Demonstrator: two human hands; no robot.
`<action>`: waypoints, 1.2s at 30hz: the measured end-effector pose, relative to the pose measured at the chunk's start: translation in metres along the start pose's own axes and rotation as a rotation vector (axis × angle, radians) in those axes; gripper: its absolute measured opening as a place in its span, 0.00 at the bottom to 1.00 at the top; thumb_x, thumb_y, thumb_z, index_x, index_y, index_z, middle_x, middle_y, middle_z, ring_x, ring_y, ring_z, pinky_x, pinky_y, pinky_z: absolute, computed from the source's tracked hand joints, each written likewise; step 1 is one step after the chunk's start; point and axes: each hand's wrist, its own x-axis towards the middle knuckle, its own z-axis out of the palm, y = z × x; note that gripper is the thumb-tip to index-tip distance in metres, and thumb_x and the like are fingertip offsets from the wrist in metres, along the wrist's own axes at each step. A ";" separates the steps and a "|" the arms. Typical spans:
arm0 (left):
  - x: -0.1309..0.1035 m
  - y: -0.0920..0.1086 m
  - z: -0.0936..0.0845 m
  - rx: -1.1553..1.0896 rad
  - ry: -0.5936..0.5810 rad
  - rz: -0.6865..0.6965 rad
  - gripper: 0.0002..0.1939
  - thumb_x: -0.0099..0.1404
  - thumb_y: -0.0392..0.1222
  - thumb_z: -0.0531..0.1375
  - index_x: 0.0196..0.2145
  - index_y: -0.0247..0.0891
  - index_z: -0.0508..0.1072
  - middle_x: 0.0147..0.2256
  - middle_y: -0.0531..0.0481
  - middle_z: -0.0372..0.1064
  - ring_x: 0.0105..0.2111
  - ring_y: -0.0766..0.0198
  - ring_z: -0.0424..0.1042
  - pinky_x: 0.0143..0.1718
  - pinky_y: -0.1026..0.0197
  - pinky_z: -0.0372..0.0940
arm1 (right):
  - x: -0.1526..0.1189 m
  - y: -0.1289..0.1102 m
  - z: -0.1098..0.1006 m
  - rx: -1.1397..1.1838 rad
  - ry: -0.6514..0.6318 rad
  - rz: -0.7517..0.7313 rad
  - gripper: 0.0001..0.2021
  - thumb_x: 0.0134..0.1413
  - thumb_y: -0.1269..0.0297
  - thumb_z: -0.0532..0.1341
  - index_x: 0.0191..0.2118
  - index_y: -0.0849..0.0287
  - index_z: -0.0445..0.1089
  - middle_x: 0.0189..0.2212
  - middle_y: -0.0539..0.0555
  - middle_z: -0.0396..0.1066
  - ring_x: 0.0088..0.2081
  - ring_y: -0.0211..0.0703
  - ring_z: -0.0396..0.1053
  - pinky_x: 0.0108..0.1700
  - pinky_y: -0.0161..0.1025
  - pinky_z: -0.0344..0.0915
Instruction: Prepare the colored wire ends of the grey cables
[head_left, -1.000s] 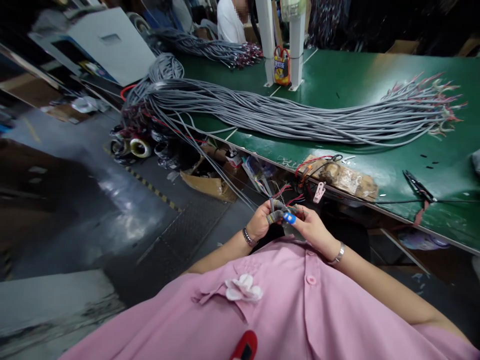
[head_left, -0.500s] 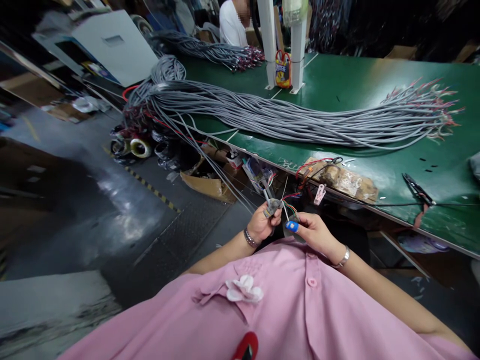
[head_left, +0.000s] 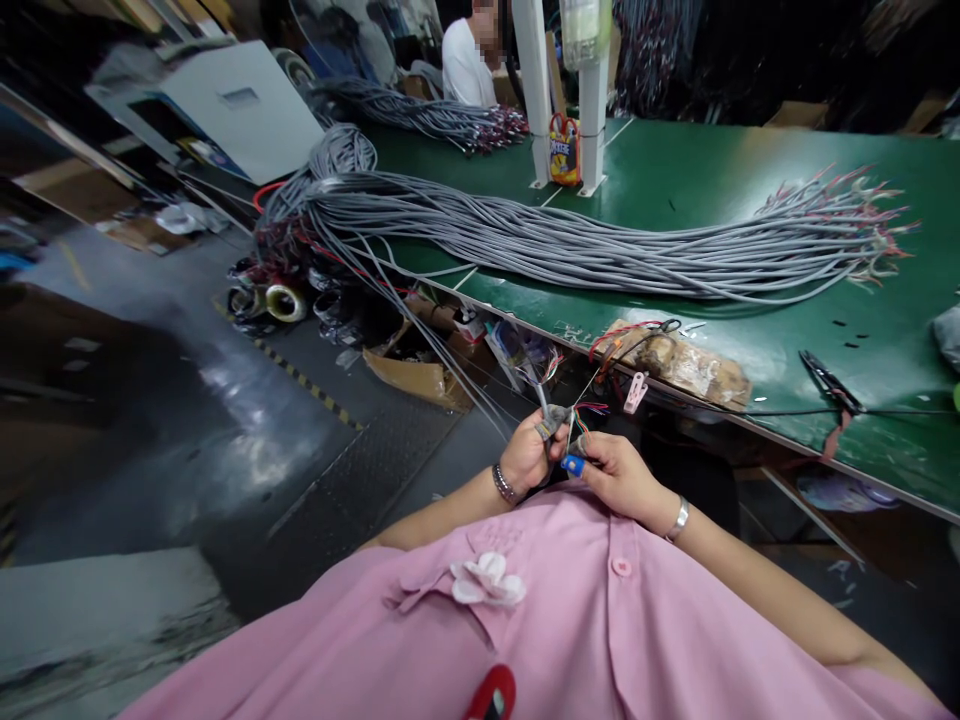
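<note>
Left hand, gripping a gray cable near its end; right hand, blue band on the thumb, pinching at the cable's thin colored wires. Large gray cable bundle, lying along the green worktop; black-handled pliers, resting near the worktop's front edge.

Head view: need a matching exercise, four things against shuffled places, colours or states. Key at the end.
Things
1. Left hand
2. Pliers
3. Right hand
4. Clip

Places, colours or states
A. Pink, at the near edge of the green bench top
B. Wears a blue covering on one digit, at the thin wires
C. Wrapped around a grey cable
D. Lying on the bench top

Pairs: 1-C, 2-D, 3-B, 4-A
</note>
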 end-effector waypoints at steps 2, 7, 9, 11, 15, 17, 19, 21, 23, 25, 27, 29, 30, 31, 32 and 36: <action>0.004 0.004 -0.002 -0.029 0.022 -0.016 0.12 0.55 0.37 0.67 0.31 0.35 0.66 0.20 0.59 0.60 0.14 0.76 0.54 0.16 0.70 0.48 | -0.003 -0.002 0.002 -0.022 -0.061 0.004 0.12 0.63 0.60 0.59 0.30 0.59 0.72 0.28 0.52 0.69 0.30 0.39 0.65 0.36 0.36 0.63; 0.010 0.021 -0.010 -0.145 -0.027 0.021 0.07 0.57 0.33 0.63 0.34 0.33 0.69 0.21 0.58 0.58 0.14 0.77 0.53 0.17 0.71 0.46 | -0.008 -0.001 0.005 0.110 -0.144 0.100 0.16 0.61 0.52 0.60 0.29 0.59 0.71 0.28 0.52 0.69 0.30 0.38 0.63 0.35 0.36 0.62; 0.008 0.025 -0.013 -0.208 -0.101 -0.016 0.03 0.60 0.33 0.61 0.32 0.32 0.69 0.20 0.59 0.55 0.14 0.78 0.51 0.17 0.71 0.45 | -0.009 0.005 0.004 0.275 -0.006 0.242 0.19 0.62 0.47 0.57 0.32 0.59 0.71 0.27 0.51 0.69 0.27 0.37 0.61 0.30 0.35 0.60; 0.005 0.028 -0.016 -0.271 -0.161 -0.079 0.03 0.61 0.32 0.59 0.29 0.31 0.68 0.19 0.60 0.51 0.13 0.78 0.48 0.17 0.71 0.44 | -0.010 0.015 0.005 0.475 0.123 0.396 0.22 0.63 0.43 0.54 0.37 0.59 0.70 0.28 0.51 0.68 0.21 0.33 0.53 0.24 0.34 0.54; -0.001 0.030 -0.020 -0.281 -0.203 -0.127 0.02 0.59 0.30 0.59 0.29 0.31 0.68 0.19 0.61 0.48 0.12 0.79 0.44 0.16 0.70 0.42 | -0.018 0.033 0.011 0.648 0.156 0.507 0.23 0.60 0.41 0.56 0.42 0.59 0.68 0.31 0.51 0.69 0.19 0.30 0.50 0.21 0.32 0.49; -0.002 0.030 -0.019 -0.218 -0.185 -0.080 0.03 0.60 0.33 0.61 0.30 0.32 0.69 0.18 0.61 0.49 0.12 0.79 0.44 0.16 0.70 0.42 | -0.023 0.039 0.013 0.570 0.075 0.485 0.23 0.61 0.41 0.55 0.40 0.60 0.67 0.31 0.52 0.70 0.21 0.32 0.57 0.24 0.33 0.55; -0.004 0.030 -0.018 -0.107 -0.118 0.042 0.07 0.59 0.38 0.65 0.31 0.33 0.70 0.17 0.60 0.53 0.13 0.78 0.46 0.16 0.70 0.42 | -0.028 0.039 0.009 0.423 0.019 0.432 0.24 0.65 0.42 0.49 0.40 0.59 0.67 0.30 0.53 0.70 0.23 0.35 0.62 0.27 0.35 0.60; -0.006 0.030 -0.016 0.051 -0.016 0.173 0.10 0.57 0.41 0.68 0.32 0.34 0.72 0.17 0.59 0.57 0.13 0.77 0.47 0.15 0.70 0.41 | -0.034 0.033 -0.001 0.197 0.011 0.360 0.22 0.68 0.46 0.45 0.41 0.58 0.65 0.28 0.52 0.70 0.24 0.38 0.65 0.29 0.37 0.62; -0.010 0.031 -0.016 0.228 0.061 0.243 0.13 0.55 0.44 0.70 0.33 0.34 0.74 0.17 0.58 0.59 0.13 0.77 0.48 0.15 0.69 0.40 | -0.040 0.021 -0.016 -0.093 0.015 0.311 0.17 0.68 0.50 0.48 0.43 0.57 0.65 0.27 0.51 0.69 0.26 0.41 0.66 0.31 0.38 0.61; -0.015 0.033 -0.016 0.388 0.076 0.258 0.14 0.54 0.46 0.71 0.33 0.33 0.77 0.17 0.57 0.61 0.14 0.77 0.50 0.16 0.69 0.43 | -0.048 0.006 -0.031 -0.357 0.032 0.308 0.16 0.65 0.49 0.53 0.44 0.58 0.64 0.28 0.52 0.69 0.28 0.44 0.68 0.31 0.39 0.61; -0.019 0.036 -0.016 0.520 0.047 0.265 0.14 0.54 0.45 0.71 0.34 0.32 0.79 0.18 0.56 0.64 0.16 0.75 0.54 0.18 0.69 0.48 | -0.055 -0.010 -0.042 -0.527 0.058 0.267 0.15 0.64 0.51 0.54 0.43 0.59 0.65 0.32 0.55 0.69 0.31 0.46 0.68 0.33 0.41 0.61; -0.022 0.038 -0.015 0.616 0.003 0.261 0.14 0.55 0.44 0.71 0.36 0.32 0.80 0.22 0.52 0.69 0.20 0.73 0.59 0.22 0.69 0.54 | -0.058 -0.026 -0.049 -0.599 0.104 0.205 0.14 0.67 0.56 0.50 0.43 0.60 0.67 0.36 0.58 0.69 0.34 0.47 0.68 0.36 0.42 0.62; -0.023 0.038 -0.013 0.647 -0.024 0.248 0.14 0.55 0.44 0.70 0.37 0.33 0.80 0.24 0.51 0.72 0.22 0.72 0.62 0.24 0.68 0.57 | -0.058 -0.032 -0.050 -0.622 0.135 0.181 0.14 0.68 0.59 0.48 0.43 0.60 0.68 0.37 0.59 0.69 0.36 0.47 0.67 0.38 0.42 0.62; -0.024 0.039 -0.011 0.665 -0.051 0.231 0.14 0.55 0.44 0.70 0.38 0.33 0.81 0.26 0.50 0.74 0.23 0.71 0.64 0.27 0.67 0.59 | -0.056 -0.038 -0.050 -0.650 0.165 0.158 0.14 0.68 0.61 0.49 0.43 0.60 0.69 0.39 0.60 0.70 0.37 0.47 0.67 0.39 0.42 0.62; -0.025 0.039 -0.009 0.670 -0.078 0.209 0.15 0.55 0.44 0.70 0.39 0.33 0.81 0.28 0.48 0.75 0.25 0.69 0.66 0.29 0.67 0.61 | -0.053 -0.042 -0.049 -0.683 0.188 0.135 0.13 0.67 0.61 0.50 0.42 0.59 0.70 0.41 0.60 0.70 0.38 0.47 0.67 0.40 0.42 0.62; -0.028 0.038 -0.001 0.635 -0.144 0.106 0.17 0.55 0.45 0.70 0.40 0.32 0.81 0.31 0.45 0.77 0.28 0.66 0.70 0.31 0.66 0.64 | -0.032 -0.044 -0.038 -0.833 0.176 0.075 0.10 0.64 0.64 0.55 0.35 0.59 0.71 0.33 0.57 0.70 0.34 0.46 0.64 0.38 0.42 0.58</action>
